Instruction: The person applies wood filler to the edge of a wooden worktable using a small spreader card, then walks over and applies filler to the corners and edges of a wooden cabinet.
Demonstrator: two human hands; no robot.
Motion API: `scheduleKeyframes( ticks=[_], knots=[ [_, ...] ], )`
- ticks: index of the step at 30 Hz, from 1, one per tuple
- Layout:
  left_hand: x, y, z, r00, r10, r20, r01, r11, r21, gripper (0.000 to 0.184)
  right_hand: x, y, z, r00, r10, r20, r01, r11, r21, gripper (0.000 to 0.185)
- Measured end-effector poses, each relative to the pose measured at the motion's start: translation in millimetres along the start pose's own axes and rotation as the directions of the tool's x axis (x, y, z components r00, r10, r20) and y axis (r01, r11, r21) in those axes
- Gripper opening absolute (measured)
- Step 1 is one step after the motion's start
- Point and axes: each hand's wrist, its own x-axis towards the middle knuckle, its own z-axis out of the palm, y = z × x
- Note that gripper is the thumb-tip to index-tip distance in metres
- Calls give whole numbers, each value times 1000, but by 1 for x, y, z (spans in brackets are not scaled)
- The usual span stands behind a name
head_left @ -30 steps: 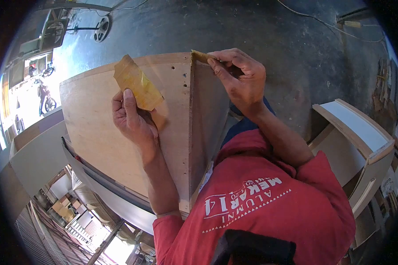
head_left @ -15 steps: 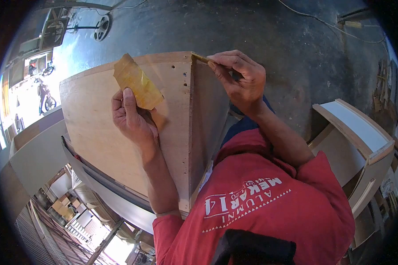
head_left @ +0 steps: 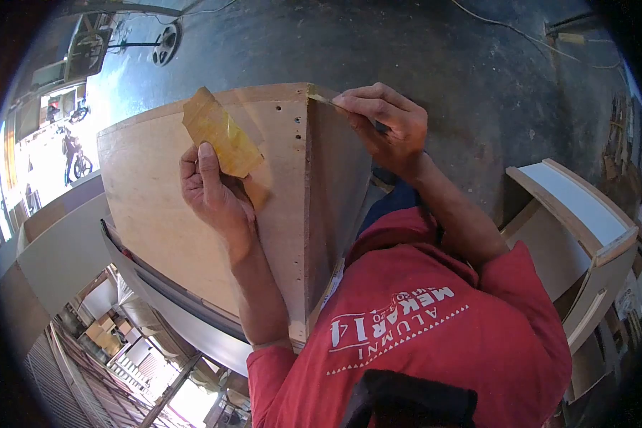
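Observation:
My left hand (head_left: pixel 217 192) grips a flat, ragged-ended piece smeared with yellow paste (head_left: pixel 222 135), thumb on its face. It is held over the pale panel of a large wooden cabinet (head_left: pixel 157 192). At the far end of the cabinet's long edge, my right hand (head_left: pixel 391 123) pinches a thin, pale spreader-like strip (head_left: pixel 322 98). The strip's tip is at the corner, where a little yellow shows; I cannot tell whether it touches. Several small dark holes (head_left: pixel 297 121) run along the panel beside that edge.
At the right stands another wooden piece with a white panel (head_left: pixel 571 185). Pale boards (head_left: pixel 64 242) lie at the left. A cable (head_left: pixel 521 39) crosses the concrete floor (head_left: pixel 321 43), and a fan (head_left: pixel 165 44) stands beyond. Motorcycles (head_left: pixel 78 160) show in the bright opening.
My right hand has turned slightly and the strip's visible side has changed from yellowish to pale. My left hand and the paste-smeared piece stay almost still.

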Motion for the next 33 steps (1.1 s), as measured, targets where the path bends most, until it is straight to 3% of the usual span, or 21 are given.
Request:
scheduleKeyframes(
  ticks=[19, 33],
  knots=[
    [1, -3, -3, 1000, 23, 3, -23, 1000, 19, 18, 0, 24, -5, 933, -346, 102, 354, 932, -79, 33],
    [2, -5, -3, 999, 32, 31, -33, 998, 49, 20, -4, 25, -12, 917, -350, 192, 369, 927, -72, 33]
  ],
)
